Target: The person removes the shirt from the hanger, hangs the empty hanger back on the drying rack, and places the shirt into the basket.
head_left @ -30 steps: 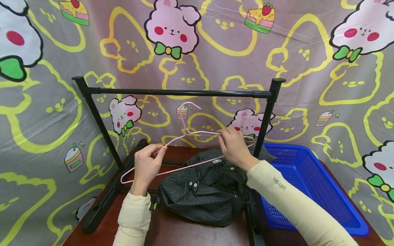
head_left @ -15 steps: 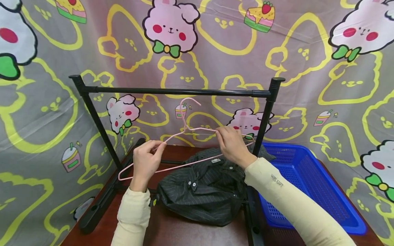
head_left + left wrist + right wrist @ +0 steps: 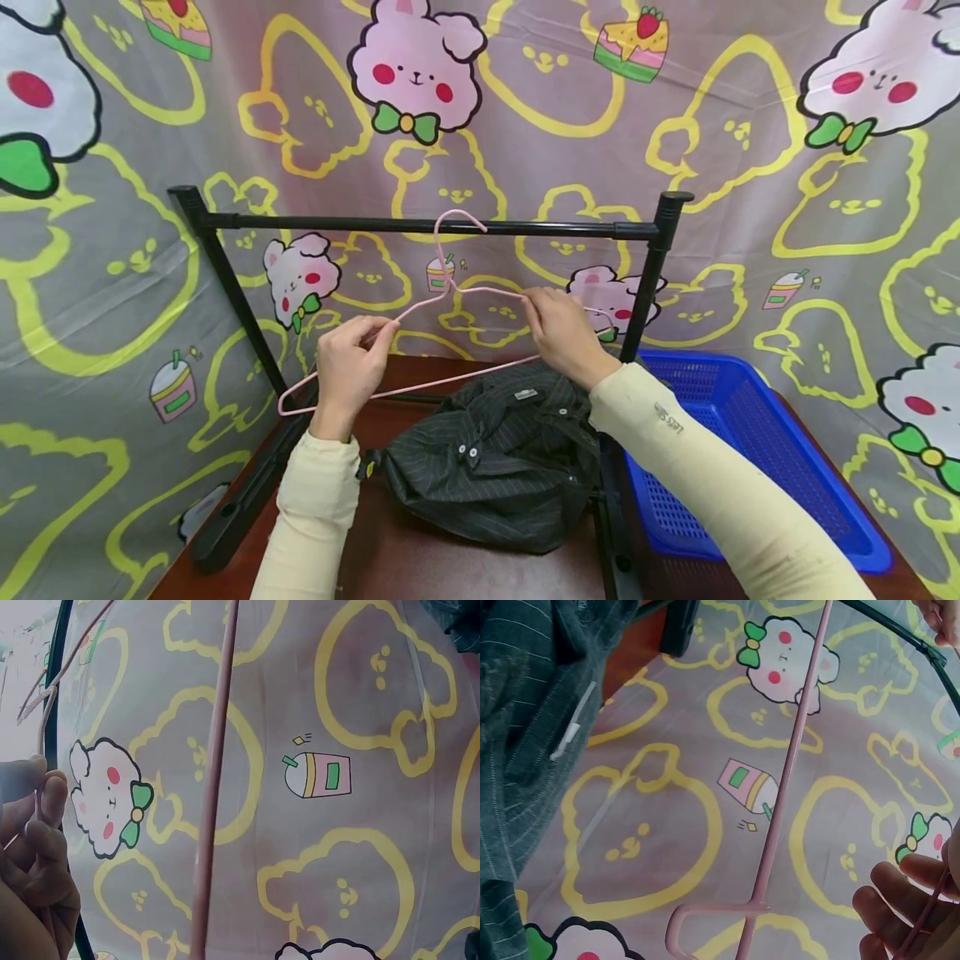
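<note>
A pink wire clothes hanger (image 3: 450, 378) is held up in front of the black rack, its hook overlapping the top rail (image 3: 337, 223) in the head view. My left hand (image 3: 352, 367) pinches its left shoulder between thumb and fingers. On the opposite shoulder, my right hand (image 3: 567, 333) grips the wire, fingers bent over it. The right wrist view shows the hanger's lower bar (image 3: 791, 757) running down past the curled fingers of the right hand (image 3: 907, 900). Below lies a crumpled dark pinstriped shirt (image 3: 502, 475) with white buttons and a collar label.
The rack's right post (image 3: 647, 292) and left post (image 3: 238, 308) flank the shirt on the reddish-brown table (image 3: 442, 567). A blue perforated plastic basket (image 3: 870, 533) stands at the right. A cartoon-printed cloth (image 3: 525, 167) hangs behind and along the sides.
Both hands have raised the hanger. Its hook has gone from below the top rail to the rail's height in the head view. The shirt and basket stay put.
</note>
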The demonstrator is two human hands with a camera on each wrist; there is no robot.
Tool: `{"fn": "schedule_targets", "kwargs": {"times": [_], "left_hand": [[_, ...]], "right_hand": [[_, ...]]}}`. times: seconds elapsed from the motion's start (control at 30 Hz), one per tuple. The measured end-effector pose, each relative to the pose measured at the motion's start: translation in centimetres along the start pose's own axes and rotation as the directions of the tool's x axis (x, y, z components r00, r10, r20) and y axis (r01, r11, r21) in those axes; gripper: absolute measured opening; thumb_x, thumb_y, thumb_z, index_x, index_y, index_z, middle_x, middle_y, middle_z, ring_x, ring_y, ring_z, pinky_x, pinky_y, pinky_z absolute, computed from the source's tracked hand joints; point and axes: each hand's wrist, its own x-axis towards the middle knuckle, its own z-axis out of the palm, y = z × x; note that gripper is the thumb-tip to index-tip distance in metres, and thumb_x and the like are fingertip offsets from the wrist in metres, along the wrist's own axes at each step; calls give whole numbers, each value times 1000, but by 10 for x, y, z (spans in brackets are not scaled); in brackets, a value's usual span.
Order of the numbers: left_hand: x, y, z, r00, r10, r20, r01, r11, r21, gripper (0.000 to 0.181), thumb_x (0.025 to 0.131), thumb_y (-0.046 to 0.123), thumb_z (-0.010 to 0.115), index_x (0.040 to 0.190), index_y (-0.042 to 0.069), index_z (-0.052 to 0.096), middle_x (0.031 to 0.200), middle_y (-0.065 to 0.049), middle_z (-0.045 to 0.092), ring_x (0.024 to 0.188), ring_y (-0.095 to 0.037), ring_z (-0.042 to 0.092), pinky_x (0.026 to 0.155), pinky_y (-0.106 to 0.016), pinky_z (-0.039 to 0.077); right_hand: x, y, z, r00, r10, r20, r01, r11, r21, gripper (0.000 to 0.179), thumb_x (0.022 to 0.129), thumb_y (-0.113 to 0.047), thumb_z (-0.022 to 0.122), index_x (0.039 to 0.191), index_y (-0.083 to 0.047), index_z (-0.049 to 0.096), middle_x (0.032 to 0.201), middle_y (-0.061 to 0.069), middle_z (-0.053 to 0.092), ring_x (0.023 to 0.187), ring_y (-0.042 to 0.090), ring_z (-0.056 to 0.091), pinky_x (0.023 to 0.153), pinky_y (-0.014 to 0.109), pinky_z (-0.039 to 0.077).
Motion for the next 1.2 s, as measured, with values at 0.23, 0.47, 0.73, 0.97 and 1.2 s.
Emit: {"fn": "schedule_targets", "kwargs": {"times": [0.23, 0.47, 0.73, 0.97, 1.2], "left_hand": [[7, -4, 0, 1000, -3, -13, 4, 1000, 4, 13, 84, 15, 72, 77, 4, 74, 63, -1, 62, 51, -10, 48, 49, -20, 32], [11, -5, 1, 999, -37, 8, 37, 999, 19, 14, 84, 17, 73, 78, 5, 74, 62, -1, 61, 52, -11, 49, 50, -17, 32], [7, -10, 5, 999, -37, 23, 37, 999, 22, 13, 83, 16, 73, 76, 5, 73, 61, -1, 61, 50, -10, 48, 50, -18, 32], [4, -13, 8, 999, -30, 25, 30, 1000, 9, 11, 82, 14, 74, 76, 5, 73, 63, -1, 62, 51, -10, 49, 51, -17, 33], [2, -17, 8, 999, -39, 37, 38, 999, 16, 11, 84, 14, 73, 77, 6, 73, 65, 0, 63, 52, -10, 50, 51, -15, 33]], "right_hand": [[9, -3, -2, 1000, 14, -16, -13, 1000, 6, 31, 102, -20, 42, 112, 1, 63, 104, 15, 65, 97, 30, 60, 84, 47, 42], [12, -3, -3, 998, 57, -8, -57, 998, 1, 27, 101, -19, 44, 110, -2, 63, 98, 11, 65, 93, 27, 61, 79, 46, 40], [11, -2, -1, 989, 120, 82, -120, 993, -6, 27, 101, -21, 42, 111, -5, 62, 94, 8, 64, 91, 27, 58, 82, 47, 38], [9, 0, 4, 989, 118, 94, -117, 993, -13, 30, 103, -25, 39, 109, -6, 61, 89, 6, 62, 88, 26, 57, 79, 45, 38], [12, 1, 11, 986, 128, 105, -129, 992, 5, 30, 103, -25, 40, 111, -5, 61, 93, 7, 62, 92, 27, 56, 86, 47, 38]]}}
